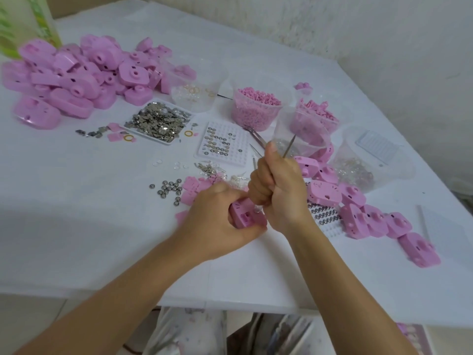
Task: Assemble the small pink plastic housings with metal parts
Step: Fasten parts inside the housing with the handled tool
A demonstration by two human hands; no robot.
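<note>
My left hand [217,221] grips a small pink plastic housing [247,216] just above the white table [102,226]. My right hand [277,190] is fisted round metal tweezers [289,147], whose upper end sticks up past my thumb. The lower tip points down into the housing and is hidden by my fingers. Loose round metal parts [169,189] lie just left of my hands. A white tray [160,123] farther back holds a heap of flat metal pieces.
A big heap of pink housings [74,78] fills the far left. More housings [363,211] lie in a row at the right. Clear tubs of pink bits [256,108] stand at the back, with a white dimpled tray [222,143] of metal discs before them.
</note>
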